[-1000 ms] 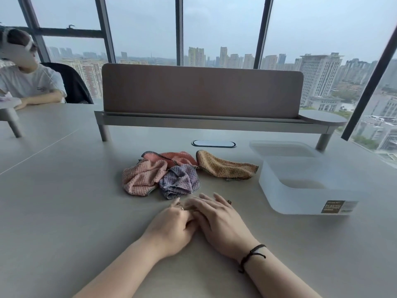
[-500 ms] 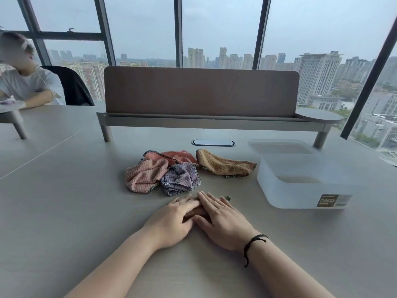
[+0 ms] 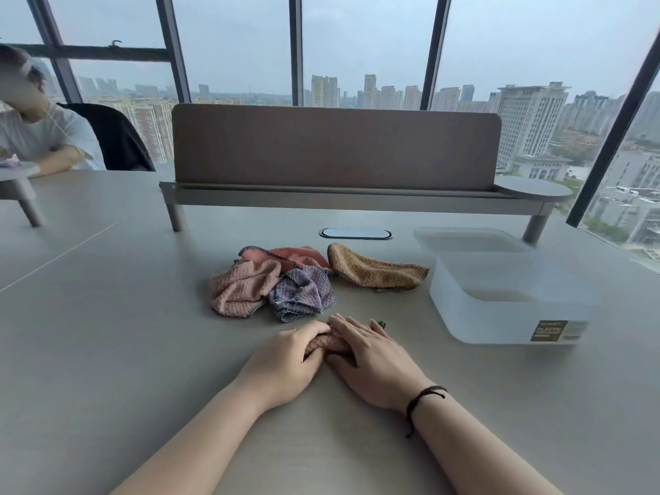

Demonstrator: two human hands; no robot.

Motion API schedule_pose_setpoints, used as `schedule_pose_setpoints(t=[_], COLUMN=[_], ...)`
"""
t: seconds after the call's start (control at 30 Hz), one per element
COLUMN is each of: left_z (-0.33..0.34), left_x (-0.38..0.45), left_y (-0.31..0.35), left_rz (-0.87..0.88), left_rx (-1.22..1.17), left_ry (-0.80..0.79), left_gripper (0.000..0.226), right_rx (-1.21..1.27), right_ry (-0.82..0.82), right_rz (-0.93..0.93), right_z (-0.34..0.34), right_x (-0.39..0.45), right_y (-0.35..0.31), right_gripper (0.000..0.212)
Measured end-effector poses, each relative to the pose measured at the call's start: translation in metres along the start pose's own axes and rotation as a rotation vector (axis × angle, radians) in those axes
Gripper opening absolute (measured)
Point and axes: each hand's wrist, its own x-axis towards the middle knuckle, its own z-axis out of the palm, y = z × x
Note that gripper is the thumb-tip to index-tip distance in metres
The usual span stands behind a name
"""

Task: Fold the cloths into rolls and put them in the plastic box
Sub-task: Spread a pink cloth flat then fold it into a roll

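A brownish-pink cloth roll lies on the table under both hands, mostly hidden; a dark bit of it pokes out past the right fingers. My left hand curls its fingers over the roll's left end, thumb against it. My right hand lies on the right part with straight fingers. Just beyond sit crumpled cloths: pink, purple, coral and tan. The translucent plastic box stands open to the right, nothing visible inside.
The box lid lies behind the box. A brown desk divider on a raised shelf crosses the back of the table, with a cable port in front. Another person sits at the far left.
Both hands have slid slightly forward on the table, and the cloth roll now shows between them where fingers covered it before. The loose cloths and box have not moved.
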Motion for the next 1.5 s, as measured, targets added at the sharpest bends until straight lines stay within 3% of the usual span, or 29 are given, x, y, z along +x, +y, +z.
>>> schedule_pose_setpoints(t=[0.23, 0.3, 0.37, 0.47, 0.63, 0.73, 0.9, 1.03, 1.23, 1.33, 1.4, 1.5], left_z=[-0.002, -0.003, -0.006, -0.007, -0.015, -0.020, -0.019, -0.005, 0.029, 0.043, 0.046, 0.051], left_x=[0.003, 0.006, 0.011, 0.018, 0.031, 0.040, 0.066, 0.097, 0.152, 0.167, 0.171, 0.174], left_y=[-0.005, -0.005, -0.005, 0.001, 0.027, 0.042, 0.075, 0.111, 0.163, 0.175, 0.171, 0.157], left_rz=[0.046, -0.007, -0.093, -0.187, -0.336, -0.382, -0.261, -0.220, -0.223, -0.199, -0.178, -0.194], left_rx=[-0.168, -0.263, -0.449, -0.670, -0.991, -1.139, -1.000, -0.994, -1.026, -0.899, -0.749, -0.609], left_ry=[0.222, 0.263, 0.193, 0.039, -0.006, -0.035, -0.100, -0.188, -0.013, -0.103, -0.129, -0.083], left_gripper=[0.014, 0.021, 0.035, 0.055, 0.017, 0.025, 0.055, 0.053, 0.068, 0.081, 0.075, 0.045], right_rx=[0.039, 0.235, 0.497, 0.812, 1.291, 1.461, 1.335, 1.338, 1.223, 1.088, 0.955, 0.804], right_ry=[0.297, 0.368, 0.398, 0.368, 0.259, 0.121, 0.129, 0.269, 0.169, 0.219, 0.211, 0.062], right_rz=[-0.020, 0.070, 0.192, 0.322, 0.399, 0.345, 0.368, 0.411, 0.532, 0.606, 0.668, 0.742], right_z=[0.001, -0.005, -0.013, -0.026, -0.056, -0.079, -0.119, -0.152, -0.181, -0.187, -0.189, -0.183], right_x=[-0.004, -0.005, -0.002, 0.002, 0.003, 0.001, 0.003, 0.009, 0.010, 0.014, 0.015, 0.014], right_y=[0.003, 0.004, 0.007, 0.010, 0.018, 0.026, 0.044, 0.066, 0.112, 0.140, 0.156, 0.175], right_gripper=[0.022, 0.018, 0.015, 0.016, 0.033, 0.045, 0.056, 0.045, 0.028, 0.030, 0.019, 0.016])
